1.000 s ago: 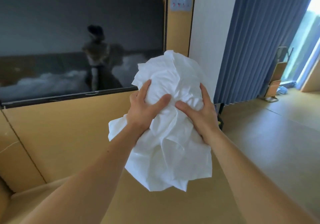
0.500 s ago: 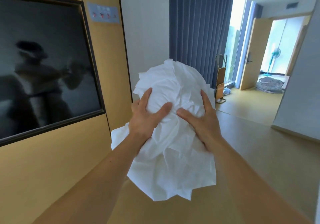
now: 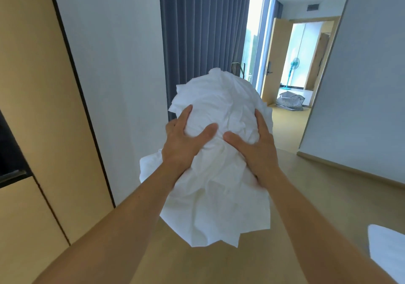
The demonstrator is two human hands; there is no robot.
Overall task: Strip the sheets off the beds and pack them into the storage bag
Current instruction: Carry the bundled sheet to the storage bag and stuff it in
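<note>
Both hands up in front of the chest, arms stretched forward.

Left hand [image 3: 184, 145]: clamped on the left side of a crumpled white sheet [image 3: 221, 196], thumb pressed into the near face, fingers wrapped round the far side.

Right hand [image 3: 257, 150]: clamped on the right side of the same bundle, thumb pointing in toward the left thumb, the tips near each other but apart. Fingers lie up along the bundle's right flank.

Sheet: held in the air between the two hands, bunched into a tall wad. The top rises above the fingertips; loose folds hang below the wrists, clear of the floor [image 3: 328, 198].

Bag [image 3: 290, 102]: grey, slumped on the floor past an open doorway, well beyond the right hand. A standing fan [image 3: 293, 68] is behind it.

Beyond the left hand: blue curtain [image 3: 203, 31], a white wall [image 3: 114, 64], then a wood panel [image 3: 32, 108].

Below and to the right of the right forearm: a corner of white cloth [image 3: 385, 250], cut off by the edge.
</note>
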